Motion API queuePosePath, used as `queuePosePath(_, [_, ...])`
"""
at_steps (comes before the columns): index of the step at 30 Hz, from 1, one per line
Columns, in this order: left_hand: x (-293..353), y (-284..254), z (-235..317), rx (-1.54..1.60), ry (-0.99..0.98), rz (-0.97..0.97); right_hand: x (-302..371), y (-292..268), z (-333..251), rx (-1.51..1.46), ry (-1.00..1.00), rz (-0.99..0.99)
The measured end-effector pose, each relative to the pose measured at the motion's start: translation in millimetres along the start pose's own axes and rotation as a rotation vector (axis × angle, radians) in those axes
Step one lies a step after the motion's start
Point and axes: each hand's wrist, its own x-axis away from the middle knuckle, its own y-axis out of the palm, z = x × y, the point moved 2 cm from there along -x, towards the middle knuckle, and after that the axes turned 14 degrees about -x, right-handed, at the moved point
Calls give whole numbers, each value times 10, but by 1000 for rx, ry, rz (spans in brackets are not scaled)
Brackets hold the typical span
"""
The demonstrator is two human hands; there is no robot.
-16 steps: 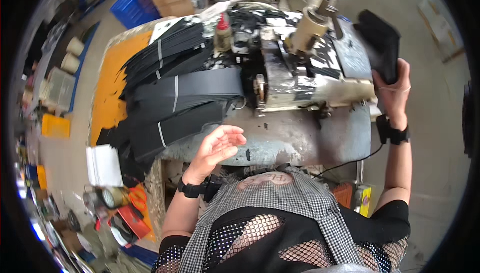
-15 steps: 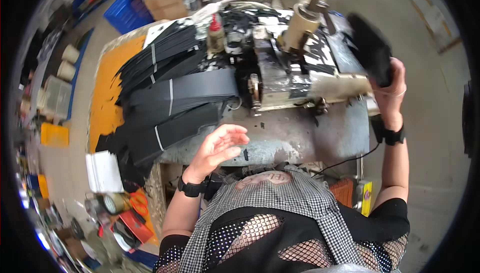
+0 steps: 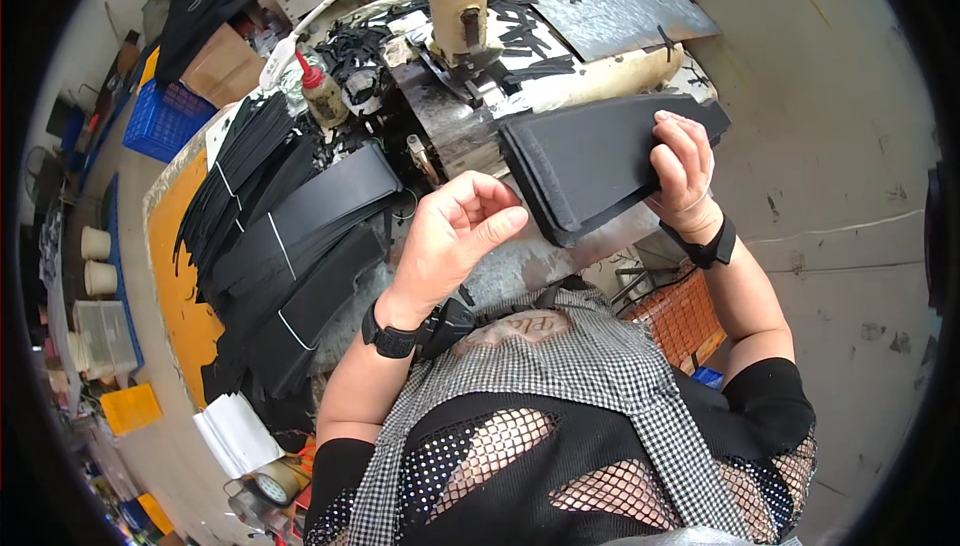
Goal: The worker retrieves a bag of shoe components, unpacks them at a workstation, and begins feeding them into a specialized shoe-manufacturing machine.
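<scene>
My right hand (image 3: 688, 171) grips the right end of a stack of flat black pieces (image 3: 590, 161), fingers over its top face. The stack is held tilted above the near side of the machine, and its edge shows several layers. Just left of the stack's left end is my left hand (image 3: 450, 241), fingers loosely curled and thumb apart from them, holding nothing I can see. Behind the hands stands a greasy machine (image 3: 455, 16) with an upright post and a metal bed. Tied bundles of black strips (image 3: 320, 196) lie left of it.
A red-capped bottle (image 3: 322, 96) stands behind the bundles. Black scraps litter the machine's top, beside a metal sheet (image 3: 620, 6). A blue crate (image 3: 165, 116) and a cardboard box (image 3: 222, 64) are at the far left. White papers (image 3: 238, 434) lie at the table's near left corner.
My right hand has brought the black stack inward from the far right to the front of the machine. My left hand has moved up and right toward it. The view has shifted.
</scene>
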Motion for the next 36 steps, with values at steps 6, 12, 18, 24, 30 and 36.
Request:
queuePosePath(6, [13, 11, -13, -109, 96, 157, 98, 117, -173, -25, 35, -48])
queuePosePath(12, [41, 67, 167, -853, 658, 139, 153, 172, -208, -75, 67, -88])
queuePosePath(18, [31, 96, 93, -845, 616, 158, 200, 187, -217, -78, 74, -98])
queuePosePath(24, [82, 65, 117, -854, 581, 225, 163, 250, -246, -259, 277, -188])
queuePosePath(30, [188, -38, 45, -782, 469, 304, 264, 542, -385, -712, 746, -507])
queuePosePath(36, [240, -24, -133, -761, 361, 259, 639, 981, -426, -539, 696, -847])
